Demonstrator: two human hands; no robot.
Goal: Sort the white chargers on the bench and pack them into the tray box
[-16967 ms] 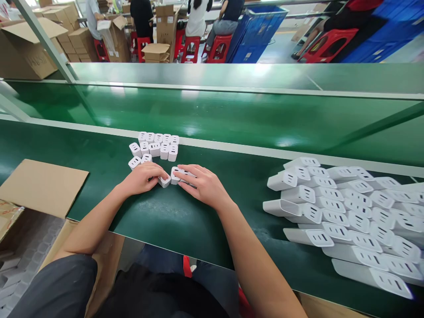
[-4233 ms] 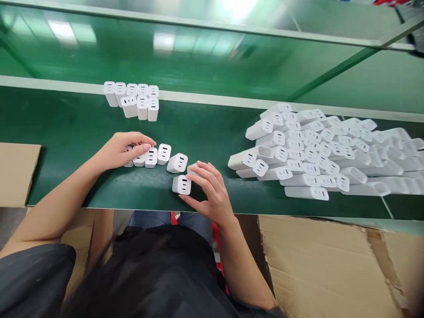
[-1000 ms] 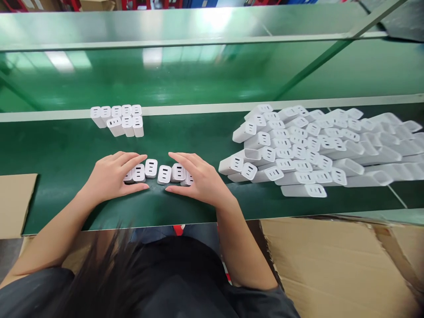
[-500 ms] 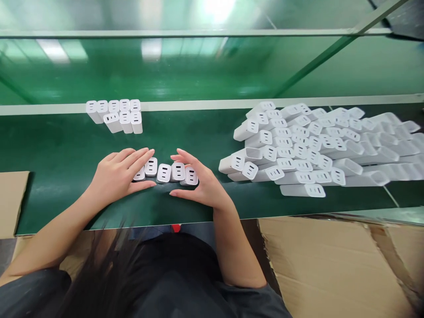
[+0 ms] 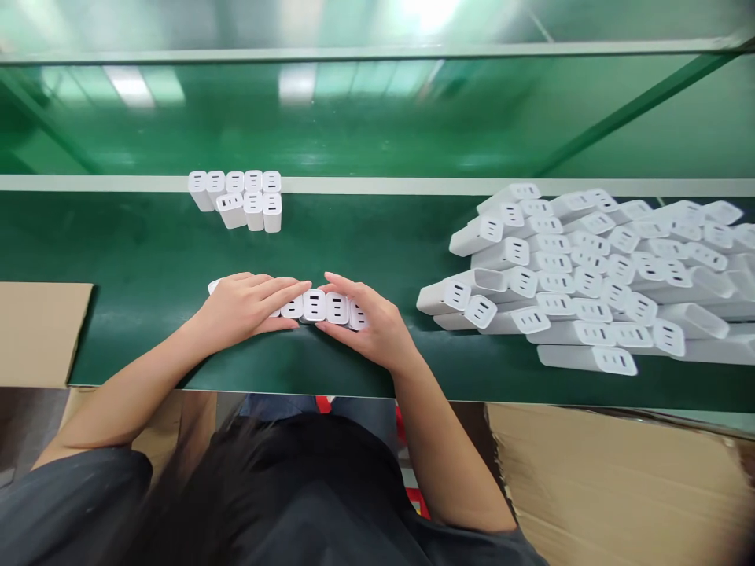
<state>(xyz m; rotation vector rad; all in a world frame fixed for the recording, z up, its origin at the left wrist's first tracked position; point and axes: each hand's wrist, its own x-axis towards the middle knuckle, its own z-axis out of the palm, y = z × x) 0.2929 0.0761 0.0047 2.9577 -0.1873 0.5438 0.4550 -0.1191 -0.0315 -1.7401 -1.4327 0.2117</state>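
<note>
A row of white charger casings (image 5: 314,306) stands on the green bench in front of me, slotted ends up. Around the row's left part is my left hand (image 5: 251,304), fingers along the back and thumb along the front, covering several casings. One casing's corner (image 5: 213,288) shows past its knuckles. My right hand (image 5: 369,318) wraps the right end in the same way, thumb in front and fingers behind. Between the hands the visible casings stand side by side, pressed close together.
Two short rows of similar casings (image 5: 234,203) stand at the bench's back edge, left of centre. A large pile of casings (image 5: 590,275) lies on the right, some showing hollow ends. Cardboard (image 5: 44,334) lies at the left; a cardboard box (image 5: 613,479) is below right.
My hands have come closer together and closed on the row. The casings, uneven with gaps before, now stand straighter and tighter. The whole view has shifted slightly.
</note>
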